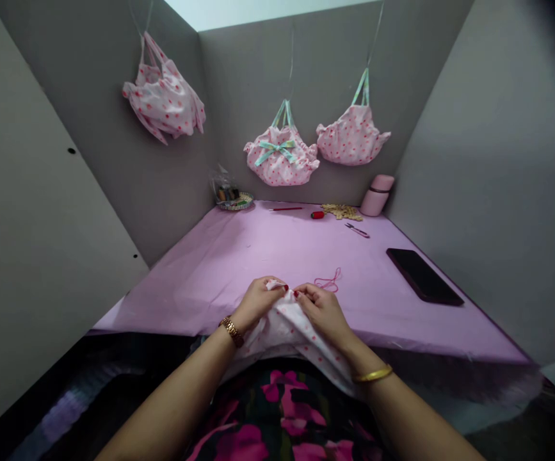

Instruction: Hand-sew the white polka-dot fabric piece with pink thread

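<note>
White fabric with pink dots point(284, 330) hangs over the table's front edge and spreads down onto my lap. My left hand point(260, 302) pinches its upper edge between thumb and fingers. Close beside it, my right hand point(324, 312) is closed in a pinch at the same edge, the fingertips almost touching the left thumb. Whether a needle is between the right fingers is too small to tell. A loose loop of pink-red thread point(329, 282) lies on the table just behind my right hand.
On the pink-covered table point(200, 275) are a phone point(424, 275), thread snips point(356, 230), a red thread spool point(317, 215), a red pencil-like stick point(285, 209), a pink flask point(377, 196) and a basket point(236, 203). Dotted cloth bags point(281, 169) hang along the grey partitions.
</note>
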Demonstrator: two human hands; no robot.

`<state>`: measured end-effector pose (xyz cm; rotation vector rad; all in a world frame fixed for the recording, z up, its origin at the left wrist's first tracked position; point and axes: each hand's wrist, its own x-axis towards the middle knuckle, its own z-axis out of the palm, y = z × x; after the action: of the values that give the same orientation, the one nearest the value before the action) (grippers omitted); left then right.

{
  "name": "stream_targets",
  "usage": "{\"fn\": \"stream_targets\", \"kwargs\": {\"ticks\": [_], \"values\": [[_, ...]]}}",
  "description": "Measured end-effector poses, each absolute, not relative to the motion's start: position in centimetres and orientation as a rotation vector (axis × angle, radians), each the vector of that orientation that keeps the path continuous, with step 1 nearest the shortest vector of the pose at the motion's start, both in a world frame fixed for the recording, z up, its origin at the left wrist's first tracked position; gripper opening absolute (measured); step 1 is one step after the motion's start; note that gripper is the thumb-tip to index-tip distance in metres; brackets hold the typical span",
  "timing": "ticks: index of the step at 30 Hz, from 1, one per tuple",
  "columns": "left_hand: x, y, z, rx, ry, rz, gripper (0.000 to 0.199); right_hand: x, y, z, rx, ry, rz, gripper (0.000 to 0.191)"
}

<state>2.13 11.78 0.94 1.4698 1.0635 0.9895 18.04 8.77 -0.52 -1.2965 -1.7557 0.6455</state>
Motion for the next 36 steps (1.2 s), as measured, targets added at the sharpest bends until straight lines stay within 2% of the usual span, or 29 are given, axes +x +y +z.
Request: {"fn": "stream_targets", "kwargs": {"ticks": [21, 36], "values": [[2.11, 11.61, 0.96, 1.426, 0.942, 0.949, 0.008, 18.35, 8.87, 0.05, -1.160, -1.745, 0.798, 0.020], [2.15, 11.55, 1.07, 1.473, 0.926, 0.908, 0.008, 18.36, 8.86, -0.22, -1.203, -1.805, 0.744, 0.015]]}}
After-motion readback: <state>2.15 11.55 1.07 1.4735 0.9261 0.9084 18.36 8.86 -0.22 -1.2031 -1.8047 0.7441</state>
